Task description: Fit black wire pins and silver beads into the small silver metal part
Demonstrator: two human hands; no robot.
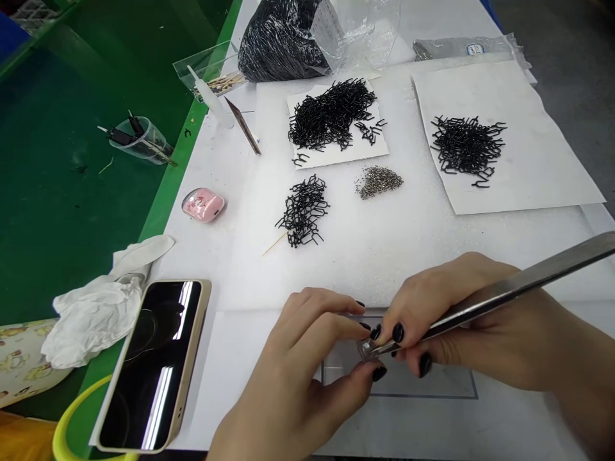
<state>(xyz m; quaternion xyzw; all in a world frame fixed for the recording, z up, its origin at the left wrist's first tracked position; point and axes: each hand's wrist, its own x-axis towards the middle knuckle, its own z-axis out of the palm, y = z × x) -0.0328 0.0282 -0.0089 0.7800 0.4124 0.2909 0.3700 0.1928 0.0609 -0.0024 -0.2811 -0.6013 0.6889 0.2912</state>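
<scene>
Between thumb and fingertips, my left hand [305, 358] pinches a small clear round piece [365, 349]. My right hand [446, 288] is closed around steel tweezers [521, 285], whose tips touch or nearly touch that piece; the exact contact is hidden by fingers. Both hands meet over a flat clear rectangular plate [432, 385] at the near edge of the table. Beyond them on white foam sit a loose pile of black Y-shaped pieces [306, 210] and a heap of tiny metal bits [380, 182].
More black pieces lie on a small white card [372, 152] and a larger white sheet [538, 186]. Left are a phone [151, 371], a pink case [204, 205], a white cloth [98, 314] and a plastic cup [144, 144]. Behind stands a black-filled plastic bag [283, 41].
</scene>
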